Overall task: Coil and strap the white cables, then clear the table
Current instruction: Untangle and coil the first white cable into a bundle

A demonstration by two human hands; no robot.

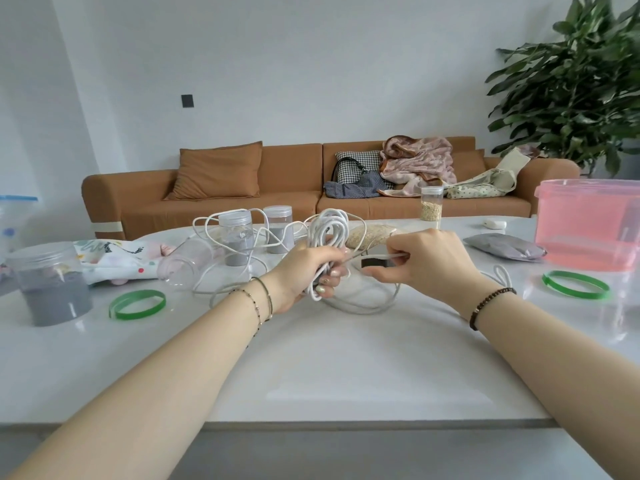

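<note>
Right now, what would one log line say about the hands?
left hand: grips white cable coil | right hand: pinches dark strap beside coil | strap: not yet fastened | table: jars, green rings not cleared

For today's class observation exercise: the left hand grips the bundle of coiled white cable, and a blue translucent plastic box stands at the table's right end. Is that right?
Not quite: the head view shows the translucent plastic box is pink, not blue. The left hand does grip the bundle of coiled white cable.
</note>
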